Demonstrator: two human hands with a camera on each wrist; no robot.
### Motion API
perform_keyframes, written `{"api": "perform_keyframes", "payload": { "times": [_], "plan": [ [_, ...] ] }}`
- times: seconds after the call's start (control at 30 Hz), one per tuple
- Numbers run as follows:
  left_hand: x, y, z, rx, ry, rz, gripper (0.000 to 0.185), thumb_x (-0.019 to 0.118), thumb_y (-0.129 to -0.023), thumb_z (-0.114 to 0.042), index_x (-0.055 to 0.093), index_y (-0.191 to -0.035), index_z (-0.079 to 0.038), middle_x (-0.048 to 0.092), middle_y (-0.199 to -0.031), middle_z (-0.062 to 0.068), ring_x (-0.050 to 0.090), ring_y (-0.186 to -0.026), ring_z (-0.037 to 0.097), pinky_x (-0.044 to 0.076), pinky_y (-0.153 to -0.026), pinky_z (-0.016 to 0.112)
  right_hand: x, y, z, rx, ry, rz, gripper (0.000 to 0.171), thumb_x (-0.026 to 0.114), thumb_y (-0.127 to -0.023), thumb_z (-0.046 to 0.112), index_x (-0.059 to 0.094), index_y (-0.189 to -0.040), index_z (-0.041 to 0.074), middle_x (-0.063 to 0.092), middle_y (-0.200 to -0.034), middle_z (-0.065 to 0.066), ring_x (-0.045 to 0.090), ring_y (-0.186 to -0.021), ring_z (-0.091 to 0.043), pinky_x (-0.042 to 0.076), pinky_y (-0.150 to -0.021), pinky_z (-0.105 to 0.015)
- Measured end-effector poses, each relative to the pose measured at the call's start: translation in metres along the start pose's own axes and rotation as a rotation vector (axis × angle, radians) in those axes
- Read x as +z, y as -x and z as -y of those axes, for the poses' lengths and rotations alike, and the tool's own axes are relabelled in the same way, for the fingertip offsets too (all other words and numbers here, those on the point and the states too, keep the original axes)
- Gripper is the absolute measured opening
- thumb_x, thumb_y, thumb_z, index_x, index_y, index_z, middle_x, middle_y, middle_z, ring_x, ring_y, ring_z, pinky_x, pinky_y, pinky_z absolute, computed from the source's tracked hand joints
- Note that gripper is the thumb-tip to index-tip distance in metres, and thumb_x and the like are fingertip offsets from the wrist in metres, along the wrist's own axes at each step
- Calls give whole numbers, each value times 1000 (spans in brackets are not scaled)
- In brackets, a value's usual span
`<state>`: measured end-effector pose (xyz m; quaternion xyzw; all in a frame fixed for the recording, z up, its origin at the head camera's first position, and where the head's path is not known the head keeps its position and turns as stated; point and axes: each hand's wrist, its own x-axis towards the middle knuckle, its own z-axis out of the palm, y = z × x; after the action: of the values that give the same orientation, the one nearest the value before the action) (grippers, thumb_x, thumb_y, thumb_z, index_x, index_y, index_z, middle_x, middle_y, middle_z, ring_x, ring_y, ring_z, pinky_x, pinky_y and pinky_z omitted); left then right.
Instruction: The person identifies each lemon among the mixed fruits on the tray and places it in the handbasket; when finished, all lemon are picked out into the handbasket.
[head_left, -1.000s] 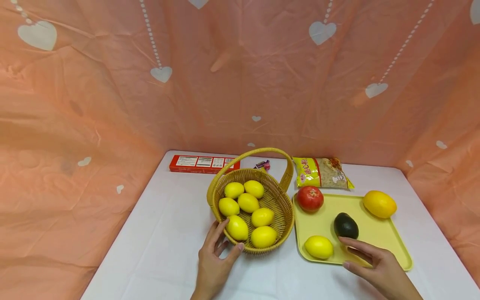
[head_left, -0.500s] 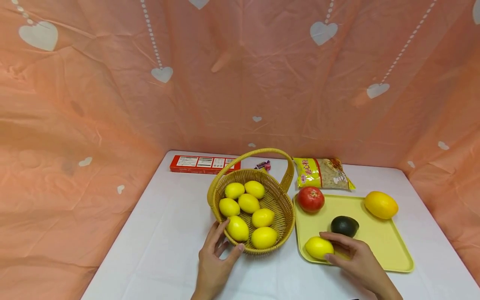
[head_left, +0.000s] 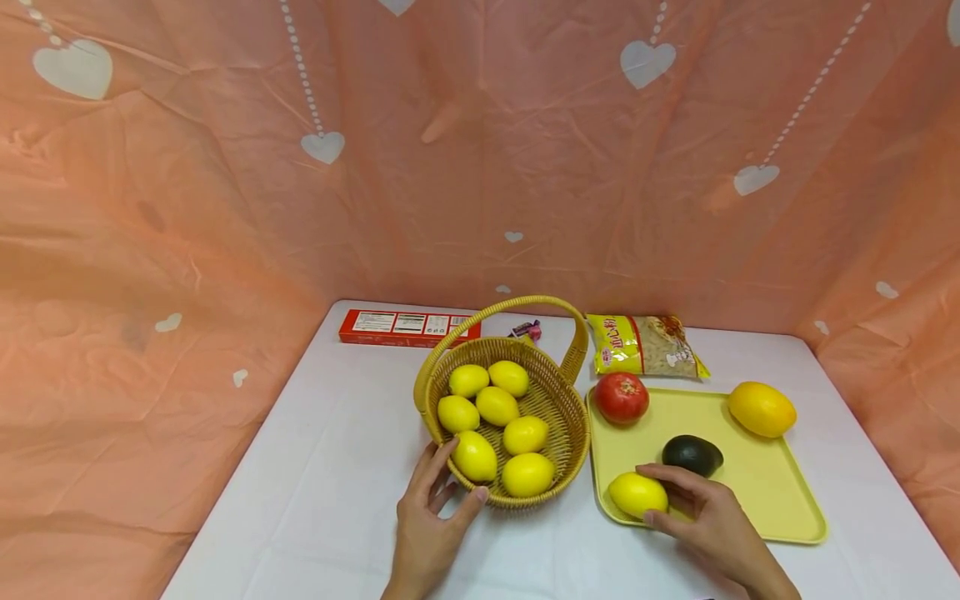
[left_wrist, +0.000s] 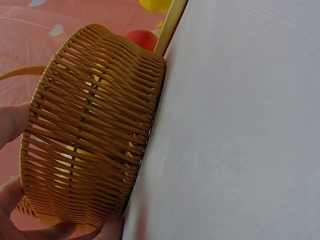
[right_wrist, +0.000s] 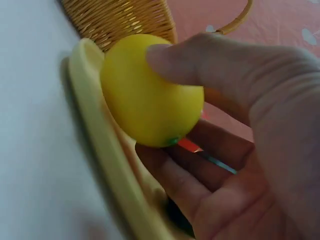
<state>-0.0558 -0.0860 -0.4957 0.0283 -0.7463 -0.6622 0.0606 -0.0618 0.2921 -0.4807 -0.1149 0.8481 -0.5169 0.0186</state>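
Note:
A woven yellow basket (head_left: 572, 433) (left_wrist: 95, 125) with a hoop handle holds several lemons (head_left: 497, 406). My left hand (head_left: 438, 500) cups its near rim, fingers and thumb against the wicker. To the right lies a pale yellow tray (head_left: 765, 483) (right_wrist: 100, 145) with one lemon (head_left: 636, 493) (right_wrist: 150, 90) at its near left corner. My right hand (head_left: 693, 508) curls round that lemon, fingers over the top and thumb at the near side. Behind the hand sits a dark avocado (head_left: 692, 454).
Also on the tray are a red tomato (head_left: 621, 397) and an orange-yellow mango (head_left: 761, 408). A pasta bag (head_left: 643, 345), a red box (head_left: 405, 327) and a small wrapped sweet (head_left: 527, 329) lie at the back of the white table (head_left: 330, 467). Pink cloth walls enclose it.
My right hand moved left from beside the avocado onto the tray's lemon and closed round it. The avocado shifted slightly. The left hand stayed on the basket.

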Motion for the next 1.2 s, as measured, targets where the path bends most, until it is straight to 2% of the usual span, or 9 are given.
{"api": "perform_keyframes", "payload": {
  "times": [0.1, 0.2, 0.33, 0.5, 0.7, 0.8, 0.9, 1.0, 1.2],
  "plan": [
    [0, 0, 0, 6, 4, 4, 72, 91, -93, -20, 60, -158, -20, 30, -176, 28, 48, -154, 46, 58, -114, 40, -5, 1, 8, -70, -37, -11, 49, 85, -92, -2, 70, -138, -2, 75, -133, 12, 69, -118, 6, 61, -95, -12],
    [0, 0, 0, 5, 7, 0, 72, 91, -93, -18, 60, -158, -19, 30, -176, 28, 48, -154, 46, 58, -114, 40, -12, -1, 19, -114, -87, 15, 48, 80, -94, -8, 68, -140, -5, 74, -134, 17, 73, -116, 1, 62, -97, -14],
    [0, 1, -1, -7, 13, -5, 74, 91, -92, -17, 60, -158, -19, 30, -176, 26, 47, -155, 43, 57, -115, 40, -20, -12, 34, -185, -35, 59, 48, 80, -94, -7, 70, -140, 1, 76, -133, 9, 75, -113, -6, 62, -98, -15],
    [0, 1, -1, -4, 9, 0, 74, 91, -92, -18, 59, -159, -18, 29, -176, 26, 47, -155, 43, 57, -115, 40, -19, -32, 50, -213, 24, 108, 49, 84, -95, 2, 72, -142, 11, 77, -135, 1, 72, -119, -5, 57, -105, -14],
    [0, 0, 0, 14, 13, -4, 72, 91, -92, -15, 60, -158, -21, 30, -176, 27, 48, -154, 45, 58, -115, 39, -8, -60, 64, -279, 53, 160, 48, 85, -95, 6, 72, -141, 8, 76, -137, -6, 71, -124, -5, 56, -109, -16],
    [0, 0, -1, 23, 13, 3, 71, 90, -93, -16, 60, -157, -21, 30, -175, 28, 48, -154, 46, 58, -114, 39, 0, -72, 67, -289, 111, 182, 46, 87, -95, 11, 74, -140, 10, 77, -137, -2, 70, -124, -5, 59, -109, -21],
    [0, 0, -2, 30, 13, 6, 69, 89, -94, -20, 60, -157, -21, 29, -175, 31, 47, -154, 48, 58, -114, 40, 7, -83, 69, -291, 179, 215, 44, 89, -94, 17, 76, -137, 18, 77, -133, 6, 71, -121, -7, 63, -108, -34],
    [0, 0, -3, 33, 14, 5, 69, 89, -95, -21, 60, -157, -21, 29, -175, 31, 46, -155, 48, 58, -115, 42, 15, -92, 74, -299, 253, 235, 43, 90, -93, 20, 77, -133, 23, 77, -129, 11, 72, -118, -8, 65, -107, -42],
    [0, 0, -2, 34, 11, 0, 68, 89, -95, -20, 61, -157, -22, 30, -175, 28, 46, -155, 45, 58, -114, 42, 32, -105, 86, -305, 381, 265, 41, 89, -90, 16, 80, -130, 20, 79, -124, 11, 71, -110, -8, 65, -101, -36]
  ]
}}
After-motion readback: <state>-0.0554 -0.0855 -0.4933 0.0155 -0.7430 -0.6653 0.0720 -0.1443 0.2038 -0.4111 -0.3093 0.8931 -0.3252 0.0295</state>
